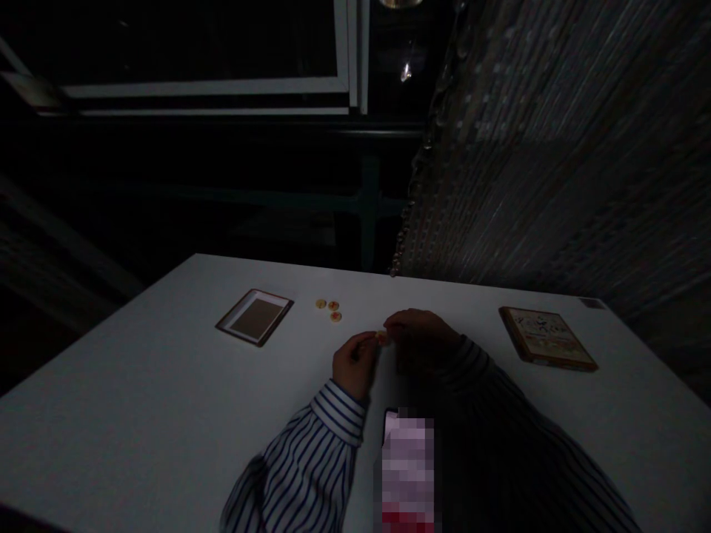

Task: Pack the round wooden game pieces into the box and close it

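Both of my hands meet over the middle of a white table (pixel 138 414) in dim light. My left hand (pixel 355 363) is closed, its fingertips pinching a small yellow round piece (pixel 381 337). My right hand (pixel 416 329) is curled and touches the same piece from the right. Three more small yellow round pieces (pixel 329 309) with red marks lie in a cluster on the table just beyond and left of my hands. Both of my sleeves are striped.
An open shallow box tray (pixel 254 317) with a brown inside lies at the far left. A box lid with a printed picture (pixel 547 337) lies at the far right. A phone (pixel 408 459) rests near me. A textured curtain (pixel 555 148) hangs behind the table.
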`<control>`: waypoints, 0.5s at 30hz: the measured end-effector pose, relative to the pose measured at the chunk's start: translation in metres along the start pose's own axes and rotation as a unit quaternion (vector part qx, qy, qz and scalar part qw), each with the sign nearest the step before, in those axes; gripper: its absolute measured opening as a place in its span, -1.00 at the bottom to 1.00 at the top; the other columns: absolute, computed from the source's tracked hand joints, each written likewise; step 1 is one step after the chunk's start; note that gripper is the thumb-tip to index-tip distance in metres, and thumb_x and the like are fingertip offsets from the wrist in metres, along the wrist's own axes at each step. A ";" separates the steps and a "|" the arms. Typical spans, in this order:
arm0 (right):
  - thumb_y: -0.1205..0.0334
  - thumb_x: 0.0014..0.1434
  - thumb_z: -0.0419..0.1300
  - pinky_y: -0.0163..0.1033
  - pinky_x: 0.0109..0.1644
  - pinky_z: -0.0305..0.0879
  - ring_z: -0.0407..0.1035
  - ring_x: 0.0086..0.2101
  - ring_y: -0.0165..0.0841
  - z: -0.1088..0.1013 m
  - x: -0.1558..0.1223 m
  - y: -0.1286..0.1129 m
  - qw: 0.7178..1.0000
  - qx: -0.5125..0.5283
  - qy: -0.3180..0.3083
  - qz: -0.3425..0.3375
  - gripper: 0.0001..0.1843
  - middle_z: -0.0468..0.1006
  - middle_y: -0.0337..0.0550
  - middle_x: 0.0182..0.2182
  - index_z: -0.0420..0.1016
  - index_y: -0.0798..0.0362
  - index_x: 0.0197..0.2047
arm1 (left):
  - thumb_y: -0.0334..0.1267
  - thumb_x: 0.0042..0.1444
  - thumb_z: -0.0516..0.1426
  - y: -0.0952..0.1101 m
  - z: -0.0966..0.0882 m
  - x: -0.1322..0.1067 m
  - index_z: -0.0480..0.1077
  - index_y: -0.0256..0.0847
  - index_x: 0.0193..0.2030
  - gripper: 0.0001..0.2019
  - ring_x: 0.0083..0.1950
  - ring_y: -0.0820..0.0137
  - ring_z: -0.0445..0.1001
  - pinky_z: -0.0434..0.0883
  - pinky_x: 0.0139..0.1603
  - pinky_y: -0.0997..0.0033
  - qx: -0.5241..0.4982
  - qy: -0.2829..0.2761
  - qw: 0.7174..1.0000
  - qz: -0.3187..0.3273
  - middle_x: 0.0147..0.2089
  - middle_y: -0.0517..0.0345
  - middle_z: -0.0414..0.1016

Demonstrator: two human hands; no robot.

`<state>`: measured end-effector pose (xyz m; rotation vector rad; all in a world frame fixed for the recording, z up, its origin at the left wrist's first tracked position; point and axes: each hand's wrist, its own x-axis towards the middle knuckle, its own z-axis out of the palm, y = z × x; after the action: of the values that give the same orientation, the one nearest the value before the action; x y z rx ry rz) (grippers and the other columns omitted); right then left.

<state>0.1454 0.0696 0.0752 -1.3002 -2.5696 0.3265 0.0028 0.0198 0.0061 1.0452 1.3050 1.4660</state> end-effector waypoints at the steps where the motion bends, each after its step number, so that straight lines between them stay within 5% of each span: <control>1: 0.24 0.11 0.03 -0.27 -0.18 0.26 0.40 -0.26 -0.35 0.002 0.000 0.000 1.000 0.006 -0.007 -0.008 -0.77 0.55 -0.12 -0.28 0.46 0.05 -0.22 | -0.18 -0.11 0.18 0.002 0.000 0.000 0.47 -0.29 -0.34 -0.78 -0.36 0.40 0.48 0.41 -0.33 0.46 0.007 0.005 1.000 0.002 -0.39 0.07 0.55; 15: 0.21 0.13 0.06 -0.36 -0.26 0.26 0.43 -0.33 -0.43 0.004 -0.003 0.006 0.994 0.096 -0.013 -0.041 -0.81 0.57 -0.22 -0.36 0.49 0.03 -0.29 | -0.19 -0.12 0.19 0.004 0.000 -0.003 0.49 -0.25 -0.35 -0.80 -0.30 0.36 0.49 0.42 -0.21 0.40 0.025 -0.007 0.999 0.022 -0.36 0.09 0.55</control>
<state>0.1501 0.0703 0.0697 -1.1259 -2.5319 0.5630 0.0033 0.0164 0.0098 1.1200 1.3222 1.4631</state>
